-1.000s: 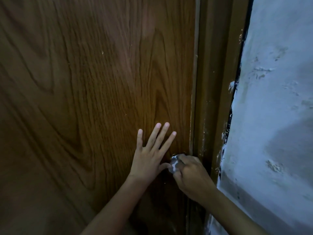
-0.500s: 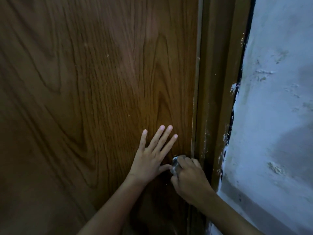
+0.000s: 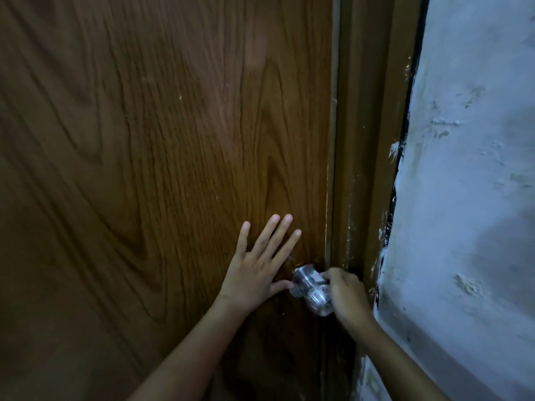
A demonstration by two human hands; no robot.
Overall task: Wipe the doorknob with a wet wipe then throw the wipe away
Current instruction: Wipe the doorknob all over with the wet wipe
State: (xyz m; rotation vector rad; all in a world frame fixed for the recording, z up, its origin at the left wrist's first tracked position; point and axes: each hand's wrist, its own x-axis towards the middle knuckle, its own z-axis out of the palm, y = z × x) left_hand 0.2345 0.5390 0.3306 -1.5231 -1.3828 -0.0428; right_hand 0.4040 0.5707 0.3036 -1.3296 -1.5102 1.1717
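Observation:
A shiny silver doorknob (image 3: 307, 285) sticks out of the brown wooden door (image 3: 144, 169) near its right edge. My left hand (image 3: 254, 267) lies flat on the door just left of the knob, fingers spread, thumb tip close to the knob's base. My right hand (image 3: 347, 296) is curled against the knob's right side. It is closed on a pale wet wipe (image 3: 324, 309), of which only a small bit shows under the fingers against the knob.
The brown door frame (image 3: 364, 140) runs right beside the knob. A rough pale painted wall (image 3: 469, 198) fills the right side. The scene is dim.
My right hand has slid from on top of the knob to its right side, so the silver knob is uncovered. My left hand stays flat on the door.

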